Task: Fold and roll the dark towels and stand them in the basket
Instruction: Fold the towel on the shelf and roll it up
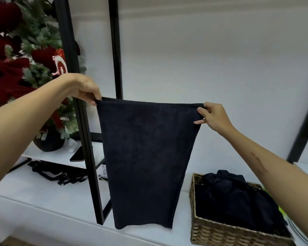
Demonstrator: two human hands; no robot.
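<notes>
A dark navy towel [146,160] hangs flat in the air in front of me, its lower edge just above the white surface. My left hand [86,88] pinches its upper left corner. My right hand [212,116] pinches the upper right corner, so the top edge is stretched between them. At the lower right stands a woven wicker basket [220,233]. Inside it lie more dark towels [235,199], crumpled in a loose heap.
A black metal rack frame [89,157] rises at the left behind the towel. Beyond it a decorated tree [25,68] stands in a dark pot beside a phone [77,154]. Black straps [57,173] lie on the white surface [43,210].
</notes>
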